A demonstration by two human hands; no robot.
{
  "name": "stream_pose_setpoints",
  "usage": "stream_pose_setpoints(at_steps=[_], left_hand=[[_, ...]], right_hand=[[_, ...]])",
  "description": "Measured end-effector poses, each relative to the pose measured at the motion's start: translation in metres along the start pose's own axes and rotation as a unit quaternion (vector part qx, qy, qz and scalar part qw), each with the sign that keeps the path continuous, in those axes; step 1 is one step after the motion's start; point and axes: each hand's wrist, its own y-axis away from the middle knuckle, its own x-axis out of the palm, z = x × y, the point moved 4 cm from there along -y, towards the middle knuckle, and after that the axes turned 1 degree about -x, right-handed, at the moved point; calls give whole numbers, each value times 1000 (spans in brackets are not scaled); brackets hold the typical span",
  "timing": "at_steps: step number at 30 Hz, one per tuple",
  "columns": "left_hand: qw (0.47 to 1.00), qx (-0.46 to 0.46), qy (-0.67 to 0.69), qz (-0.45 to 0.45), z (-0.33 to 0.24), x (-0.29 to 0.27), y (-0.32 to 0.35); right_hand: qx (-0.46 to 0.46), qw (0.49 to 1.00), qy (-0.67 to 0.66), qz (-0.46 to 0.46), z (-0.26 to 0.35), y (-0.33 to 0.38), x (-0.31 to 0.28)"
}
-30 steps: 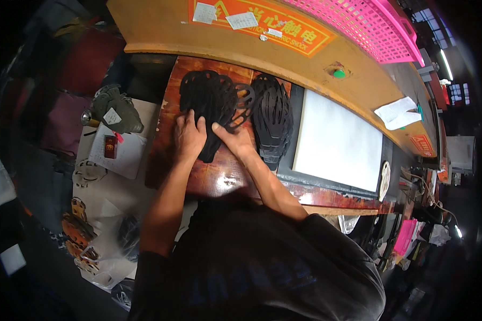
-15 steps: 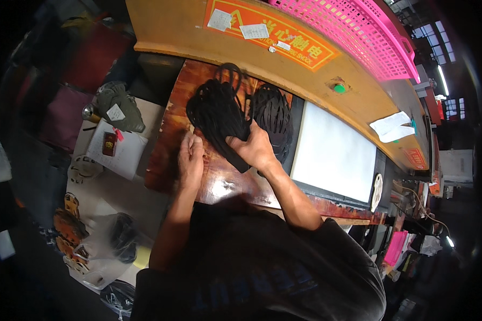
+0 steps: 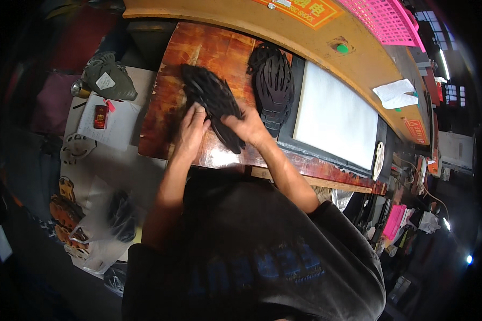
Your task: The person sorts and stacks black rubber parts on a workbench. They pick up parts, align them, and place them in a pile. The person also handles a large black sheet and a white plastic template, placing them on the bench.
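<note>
Black slotted pieces (image 3: 211, 104), seemingly clasped in both hands (image 3: 219, 125), below orange rectangular sign (image 3: 305, 9).

I count two stacks of black cut-out pieces: one stack (image 3: 214, 104) under my two hands, left hand (image 3: 190, 131) and right hand (image 3: 246, 128), and a second stack (image 3: 274, 85) beside it. There is one white panel (image 3: 334, 120), one pink basket (image 3: 388, 18), one green button (image 3: 342, 48) and one white paper (image 3: 396, 93).

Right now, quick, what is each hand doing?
Left hand: fingers pressed on the black slotted cut-out stack, grip unclear.
Right hand: closed on the same stack's near end.
</note>
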Motion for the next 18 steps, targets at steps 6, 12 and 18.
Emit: stream_pose_setpoints(at_steps=[6, 12, 18], left_hand=[[991, 4, -106, -85, 2, -3, 0], [984, 32, -172, -42, 0, 29, 1], [961, 94, -257, 37, -17, 29, 28]], right_hand=[[24, 998, -63, 18, -7, -15, -22], [-28, 999, -4, 41, 17, -7, -2], [-21, 988, 102, 110, 22, 7, 9]])
